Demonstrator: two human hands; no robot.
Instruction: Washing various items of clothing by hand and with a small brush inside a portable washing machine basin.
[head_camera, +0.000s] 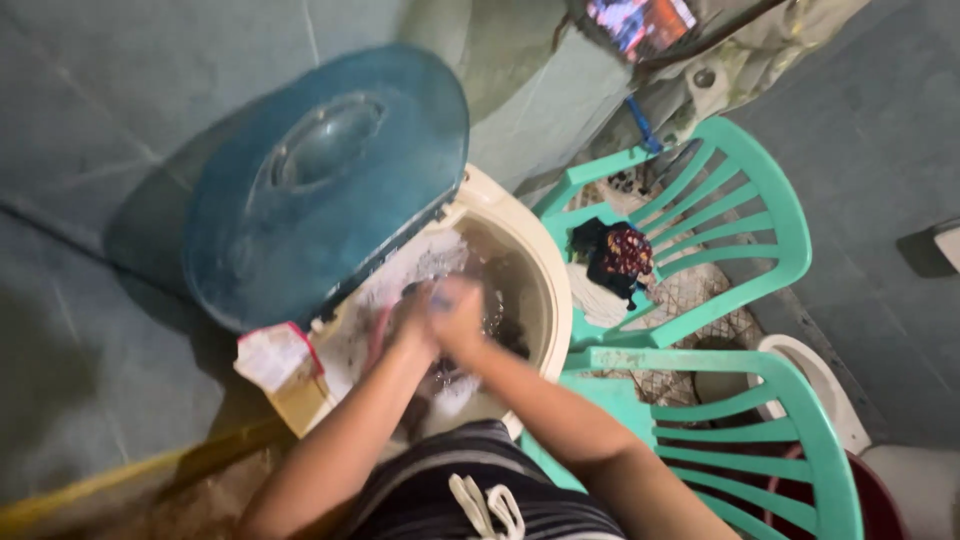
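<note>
The fingers of both hands are bunched together over the washing tub, and they are too blurred to say whether they clench cloth or only press against each other. The left hand (412, 322) and right hand (458, 312) touch, held low inside the tub's mouth, likely so that what they rub stays over the water.

The round blue lid (325, 180) is the largest thing: it stands tilted up at the far-left rim of the tub, leaning back toward the wall, which leaves the opening free. The cream washing tub (535, 262) sits on the floor below it, holding foamy water and wet laundry (505, 285), dark and pale pieces mixed, just beside the hands.

To the right stand two green plastic chairs. The farther chair (745, 190) carries a heap of dark patterned and white clothes (612, 262) on its seat, within reach of the tub; the nearer chair (800, 440) shows only its slatted back. A torn soap powder box (285, 372) rests at the tub's near-left edge, close by the left forearm.
</note>
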